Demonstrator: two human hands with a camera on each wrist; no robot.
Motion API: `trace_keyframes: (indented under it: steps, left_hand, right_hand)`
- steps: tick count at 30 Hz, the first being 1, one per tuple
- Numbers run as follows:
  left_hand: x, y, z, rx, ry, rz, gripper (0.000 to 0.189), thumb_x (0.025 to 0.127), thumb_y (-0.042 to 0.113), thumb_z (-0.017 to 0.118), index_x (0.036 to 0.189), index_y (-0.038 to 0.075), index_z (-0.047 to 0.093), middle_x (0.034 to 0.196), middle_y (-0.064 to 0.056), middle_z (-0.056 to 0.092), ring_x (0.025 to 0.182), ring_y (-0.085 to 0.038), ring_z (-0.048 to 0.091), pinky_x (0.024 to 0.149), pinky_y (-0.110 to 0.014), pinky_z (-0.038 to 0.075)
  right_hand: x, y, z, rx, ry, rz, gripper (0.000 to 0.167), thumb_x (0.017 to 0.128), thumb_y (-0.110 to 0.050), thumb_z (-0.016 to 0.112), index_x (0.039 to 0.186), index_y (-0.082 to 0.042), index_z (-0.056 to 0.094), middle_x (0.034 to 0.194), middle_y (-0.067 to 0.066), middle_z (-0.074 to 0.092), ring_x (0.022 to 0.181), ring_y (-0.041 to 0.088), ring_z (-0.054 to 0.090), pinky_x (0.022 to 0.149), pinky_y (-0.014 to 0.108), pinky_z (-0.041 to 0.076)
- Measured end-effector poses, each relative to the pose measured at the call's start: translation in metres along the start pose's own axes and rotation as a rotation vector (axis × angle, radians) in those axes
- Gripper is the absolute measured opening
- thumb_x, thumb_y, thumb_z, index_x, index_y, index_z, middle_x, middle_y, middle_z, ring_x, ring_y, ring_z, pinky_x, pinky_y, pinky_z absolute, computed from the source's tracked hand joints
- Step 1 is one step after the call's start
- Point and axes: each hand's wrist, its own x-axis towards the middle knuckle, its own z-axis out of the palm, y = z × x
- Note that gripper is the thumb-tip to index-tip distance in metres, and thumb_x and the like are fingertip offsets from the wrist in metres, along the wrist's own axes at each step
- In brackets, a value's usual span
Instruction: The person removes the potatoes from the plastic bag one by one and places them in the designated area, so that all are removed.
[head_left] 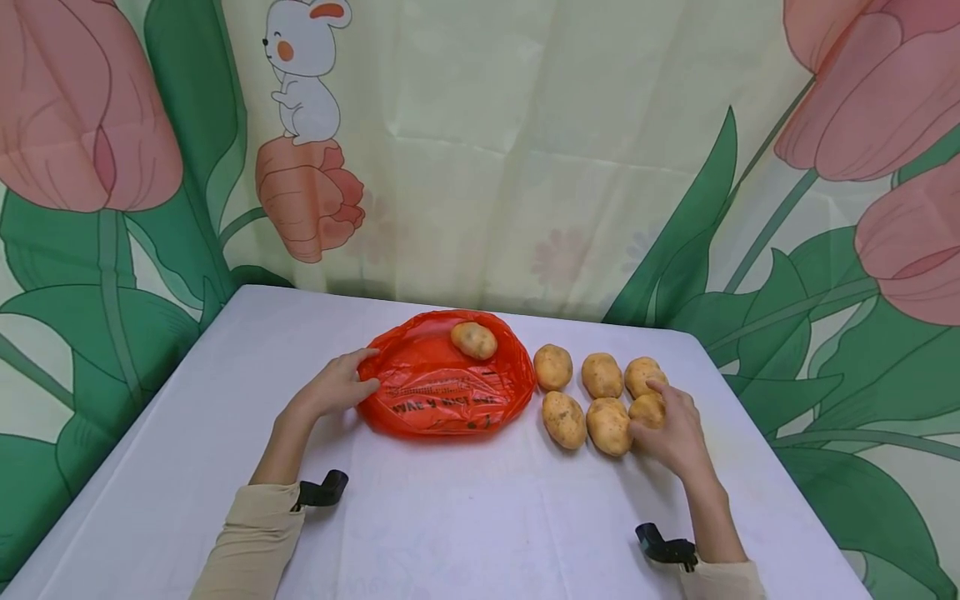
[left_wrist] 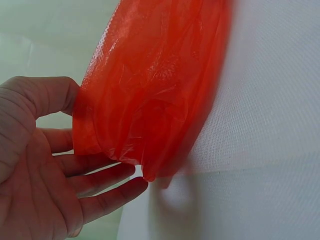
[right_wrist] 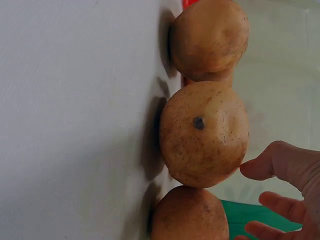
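Observation:
A red plastic bag [head_left: 442, 421] lies spread on the table, its rim folded out into a round mouth. One potato [head_left: 474, 341] sits inside it, near the back. At the bag's left rim my left hand [head_left: 336, 386] touches the edge, its fingers loosely extended; the left wrist view shows the red film [left_wrist: 150, 90] hiding the thumb tip. My right hand [head_left: 678, 429] is around the front right potato [head_left: 647, 410], fingers spread. In the right wrist view its thumb [right_wrist: 260, 165] comes up against the neighbouring potato [right_wrist: 205, 135]; whether it grips anything is unclear.
Several potatoes stand in two rows right of the bag, among them a front left potato [head_left: 564, 420] and a back middle potato [head_left: 602, 376]. A white cloth covers the table [head_left: 450, 525]. Behind hangs a curtain [head_left: 480, 167] printed with tulips and a rabbit.

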Motion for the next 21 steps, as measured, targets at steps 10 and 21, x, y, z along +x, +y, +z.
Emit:
trace_keyframes:
  steps: [10, 21]
  left_hand:
    - [0.001, 0.001, -0.001, 0.011, -0.005, 0.001, 0.063, 0.096, 0.016, 0.059, 0.152, -0.005, 0.040, 0.142, -0.027, 0.053, 0.107, -0.032, 0.053, 0.079, -0.031, 0.056]
    - [0.000, 0.000, 0.000, 0.017, -0.007, -0.004, 0.062, 0.097, 0.017, 0.059, 0.153, -0.004, 0.040, 0.146, -0.028, 0.050, 0.113, -0.034, 0.052, 0.093, -0.045, 0.058]
  right_hand:
    - [0.000, -0.021, 0.008, 0.008, 0.079, -0.015, 0.072, 0.088, -0.007, 0.070, 0.152, 0.001, 0.037, 0.155, 0.033, 0.027, 0.142, 0.051, 0.025, 0.114, 0.069, 0.029]
    - [0.007, -0.046, 0.024, 0.077, 0.090, -0.118, 0.067, 0.089, -0.005, 0.067, 0.150, 0.002, 0.042, 0.152, 0.029, 0.038, 0.143, 0.045, 0.030, 0.116, 0.066, 0.029]
